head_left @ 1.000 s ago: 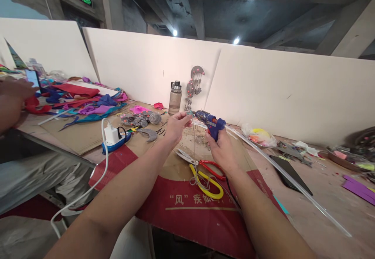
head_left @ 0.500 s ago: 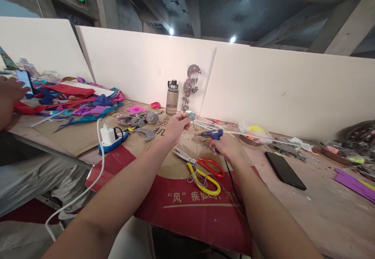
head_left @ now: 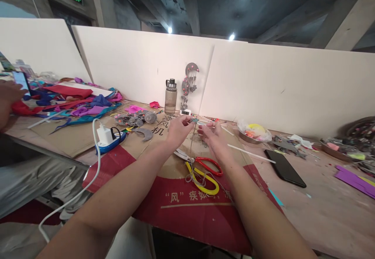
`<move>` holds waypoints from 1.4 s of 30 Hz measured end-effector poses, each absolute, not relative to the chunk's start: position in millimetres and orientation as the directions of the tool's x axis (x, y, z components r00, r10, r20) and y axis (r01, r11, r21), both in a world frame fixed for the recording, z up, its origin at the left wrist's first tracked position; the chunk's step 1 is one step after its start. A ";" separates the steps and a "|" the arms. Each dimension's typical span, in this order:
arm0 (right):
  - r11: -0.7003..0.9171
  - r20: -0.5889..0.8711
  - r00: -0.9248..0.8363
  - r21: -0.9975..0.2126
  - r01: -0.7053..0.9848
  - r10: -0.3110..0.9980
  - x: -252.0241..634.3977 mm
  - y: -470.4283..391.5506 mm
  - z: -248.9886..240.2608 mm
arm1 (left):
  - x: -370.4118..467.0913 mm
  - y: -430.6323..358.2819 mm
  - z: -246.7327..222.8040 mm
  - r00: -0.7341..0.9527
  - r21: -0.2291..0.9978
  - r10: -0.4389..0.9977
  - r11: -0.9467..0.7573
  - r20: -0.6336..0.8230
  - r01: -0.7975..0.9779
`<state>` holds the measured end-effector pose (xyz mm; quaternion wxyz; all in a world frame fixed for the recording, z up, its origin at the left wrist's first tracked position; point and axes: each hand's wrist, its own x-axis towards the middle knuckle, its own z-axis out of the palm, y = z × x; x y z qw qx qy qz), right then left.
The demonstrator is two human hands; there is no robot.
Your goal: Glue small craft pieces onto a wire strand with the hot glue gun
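My left hand pinches a small teal star-shaped piece above the cardboard. Grey yarn trails down from it. My right hand is just right of the star, fingers apart and reaching toward it, with nothing seen in them. A pair of scissors with one red and one yellow handle lies below both hands, loose yarn looped over it. Past my right wrist, a long whitish glue stick lies with its end at the black phone. The glue gun is out of sight.
A water bottle stands by the white partition, beside a grey moon hanging ornament. Left are a grey felt crescent, a blue power strip and colored felt scraps. A bowl sits right. Another person's hand holds a phone.
My right hand has let go of the blue glue gun and moved to the star with its fingers spread. The glue stick now lies lower. My left hand still holds the star.
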<state>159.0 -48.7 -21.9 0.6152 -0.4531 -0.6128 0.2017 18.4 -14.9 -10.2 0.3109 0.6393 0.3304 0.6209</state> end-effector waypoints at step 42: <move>0.401 0.829 0.028 -0.300 0.866 0.559 155.7 -78.1 -8.7 | 29.0 -27.6 -7.9 0.275 0.897 0.908 -0.191 0.315 -0.398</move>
